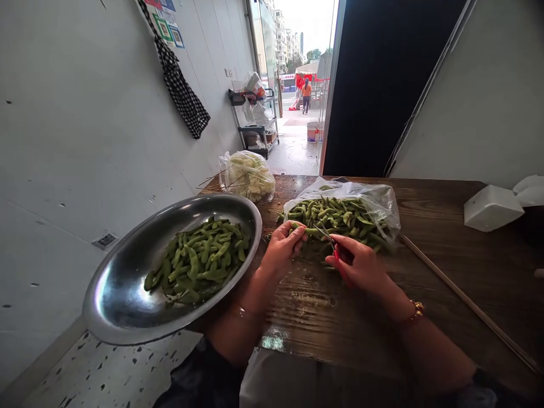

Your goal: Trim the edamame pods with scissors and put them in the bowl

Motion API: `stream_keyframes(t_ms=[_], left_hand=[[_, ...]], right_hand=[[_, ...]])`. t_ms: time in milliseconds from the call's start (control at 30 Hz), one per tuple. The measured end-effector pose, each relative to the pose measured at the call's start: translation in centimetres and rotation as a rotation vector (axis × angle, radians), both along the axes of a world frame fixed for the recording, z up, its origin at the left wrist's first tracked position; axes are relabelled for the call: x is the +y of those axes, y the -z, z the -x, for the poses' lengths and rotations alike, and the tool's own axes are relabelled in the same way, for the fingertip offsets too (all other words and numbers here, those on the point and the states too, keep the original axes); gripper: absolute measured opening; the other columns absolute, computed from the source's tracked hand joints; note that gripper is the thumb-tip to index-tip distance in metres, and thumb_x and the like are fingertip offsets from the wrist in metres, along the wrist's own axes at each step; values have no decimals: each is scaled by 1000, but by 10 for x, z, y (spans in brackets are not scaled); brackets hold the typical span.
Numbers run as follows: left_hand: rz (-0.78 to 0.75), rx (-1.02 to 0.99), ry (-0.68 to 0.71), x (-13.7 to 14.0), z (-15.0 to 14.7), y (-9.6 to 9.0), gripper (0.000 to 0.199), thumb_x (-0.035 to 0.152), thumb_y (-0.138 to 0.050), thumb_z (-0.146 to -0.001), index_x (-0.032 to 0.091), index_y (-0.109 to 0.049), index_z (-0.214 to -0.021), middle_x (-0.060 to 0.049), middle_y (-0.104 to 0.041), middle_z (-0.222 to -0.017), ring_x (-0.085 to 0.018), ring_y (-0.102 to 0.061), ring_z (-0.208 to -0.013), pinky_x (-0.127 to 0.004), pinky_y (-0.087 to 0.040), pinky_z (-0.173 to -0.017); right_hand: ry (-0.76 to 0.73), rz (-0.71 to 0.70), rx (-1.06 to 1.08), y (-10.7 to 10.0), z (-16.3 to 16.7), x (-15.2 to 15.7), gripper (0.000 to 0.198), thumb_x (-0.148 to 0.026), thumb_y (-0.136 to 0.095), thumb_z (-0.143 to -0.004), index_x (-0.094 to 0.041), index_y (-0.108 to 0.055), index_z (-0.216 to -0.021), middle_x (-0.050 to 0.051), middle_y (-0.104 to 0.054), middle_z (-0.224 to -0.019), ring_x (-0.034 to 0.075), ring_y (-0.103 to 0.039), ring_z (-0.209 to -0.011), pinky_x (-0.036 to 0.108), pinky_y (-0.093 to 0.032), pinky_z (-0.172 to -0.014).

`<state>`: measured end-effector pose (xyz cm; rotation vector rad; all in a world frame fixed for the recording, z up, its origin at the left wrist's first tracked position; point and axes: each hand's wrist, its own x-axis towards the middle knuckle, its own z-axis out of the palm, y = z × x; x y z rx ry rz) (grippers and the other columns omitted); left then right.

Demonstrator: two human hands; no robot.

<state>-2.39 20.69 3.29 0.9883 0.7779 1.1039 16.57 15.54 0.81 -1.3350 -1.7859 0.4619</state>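
My left hand pinches a green edamame pod by one end, just in front of the pile. In my right hand are red-handled scissors, their blades at the pod's other end. Behind both hands, a heap of edamame pods spills from a clear plastic bag. To the left of my left hand is a wide steel basin, tilted in view, with many edamame pods in it. My fingers partly cover the scissors' handles.
A bag of cauliflower with thin sticks lies at the table's far left. A long wooden stick slants across the right of the wooden table. White containers stand at the right edge. Beyond are a cart and a doorway.
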Motion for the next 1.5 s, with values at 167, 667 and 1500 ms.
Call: stream_keyframes(t_ms=[167, 667, 1500], left_hand=[[-26, 25, 90, -4, -6, 5, 33, 39, -72, -71, 15, -54, -83, 4, -57, -63, -1, -34, -39, -16, -15, -35], [-57, 79, 1, -4, -10, 3, 33, 38, -75, -67, 15, -52, -74, 6, -51, -55, -1, -33, -38, -16, -17, -35], [-653, 1139, -45, -1, -25, 28, 17, 32, -64, -78, 20, -70, -88, -8, -70, -91, -22, -61, -86, -31, -44, -78]], right_hand=[[23, -16, 34, 0, 3, -1, 44, -42, -67, -76, -17, -63, -113, 6, -67, -87, 18, -61, -70, 32, -53, -66], [52, -78, -76, 2, -3, 0, 44, -46, -62, -80, -17, -64, -114, 5, -66, -77, 16, -56, -62, 30, -50, -65], [146, 23, 125, -4, -12, 7, 49, -51, -60, -80, -16, -67, -114, -1, -56, -64, 11, -44, -55, 22, -37, -52]])
